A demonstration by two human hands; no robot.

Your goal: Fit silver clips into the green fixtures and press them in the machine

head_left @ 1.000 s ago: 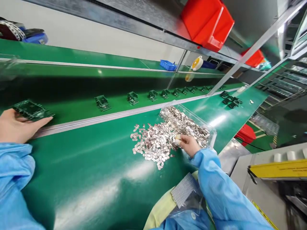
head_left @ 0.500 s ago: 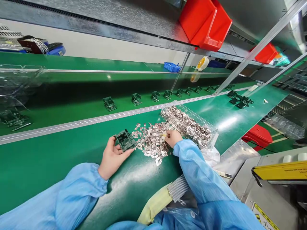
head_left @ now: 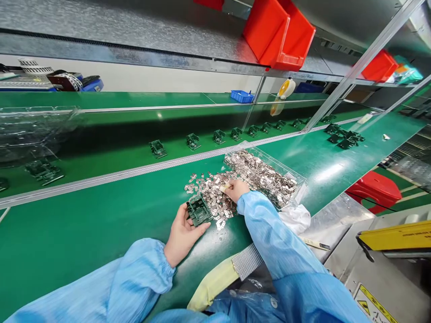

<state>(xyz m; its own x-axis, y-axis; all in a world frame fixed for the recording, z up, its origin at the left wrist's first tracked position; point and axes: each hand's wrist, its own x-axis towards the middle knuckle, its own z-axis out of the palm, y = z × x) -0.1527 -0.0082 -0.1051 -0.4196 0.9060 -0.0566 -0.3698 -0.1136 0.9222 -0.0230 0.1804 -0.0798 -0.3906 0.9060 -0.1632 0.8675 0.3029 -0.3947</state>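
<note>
My left hand (head_left: 183, 235) grips a green circuit board assembly (head_left: 199, 211) by its edges, tilted above the green bench at the near left side of a heap of small metal parts (head_left: 213, 190). Over the heap, the fingers of my right hand (head_left: 236, 190) are pinched together, with yellowish covers on the fingertips. Whether a small part sits between them is too small to tell. Behind my right hand, a clear plastic tray (head_left: 299, 188) is filled with more of the metal parts.
Several board assemblies (head_left: 193, 141) stand in a row on the belt beyond the metal rail (head_left: 128, 174). More boards (head_left: 346, 137) lie at the right. A white bag (head_left: 298, 218) is beside the tray. Red bins (head_left: 279, 36) sit on the overhead shelf.
My left hand has moved right with the board, up to the heap. My right hand has shifted slightly left over the parts. The head view has turned a little.
</note>
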